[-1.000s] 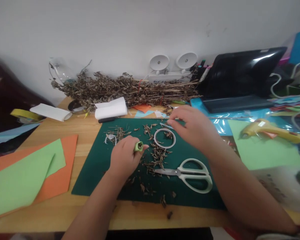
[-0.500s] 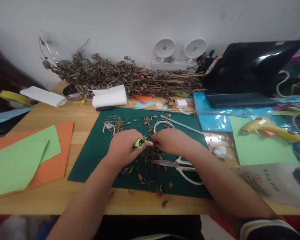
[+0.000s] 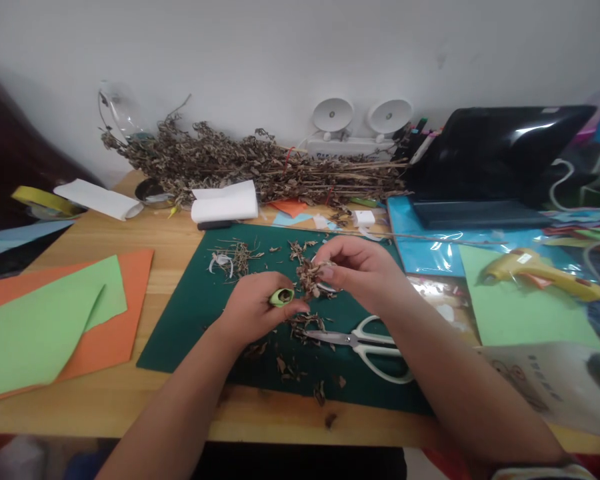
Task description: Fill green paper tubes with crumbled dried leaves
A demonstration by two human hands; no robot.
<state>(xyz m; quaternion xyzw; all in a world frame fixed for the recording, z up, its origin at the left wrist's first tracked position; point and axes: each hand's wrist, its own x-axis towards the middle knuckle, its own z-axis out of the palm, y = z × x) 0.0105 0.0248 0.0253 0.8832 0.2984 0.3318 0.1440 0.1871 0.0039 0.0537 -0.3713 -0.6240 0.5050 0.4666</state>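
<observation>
My left hand (image 3: 254, 303) is wrapped round a small green paper tube (image 3: 282, 297), its open end facing up with dark bits inside. Just right of it, my right hand (image 3: 363, 270) pinches a clump of dried leaves (image 3: 311, 277) between thumb and fingers. A white ring, partly hidden by that hand and the clump, lies behind them. Under both hands is a dark green cutting mat (image 3: 185, 320) scattered with leaf crumbs (image 3: 289, 367). White-handled scissors (image 3: 349, 339) lie on the mat below my right hand, blades pointing left.
A long bundle of dried plants (image 3: 260, 160) lies along the wall. Orange and green sheets (image 3: 45, 327) are at left, a white paper roll (image 3: 225, 202) behind the mat. At right are a yellow glue gun (image 3: 545, 272), a black tablet-like screen (image 3: 500, 157) and a printed pale bag (image 3: 550, 383).
My right hand has risen from the mat with a clump of dried leaves in its fingers. My left hand still holds the green tube at nearly the same spot. The view has tilted slightly.
</observation>
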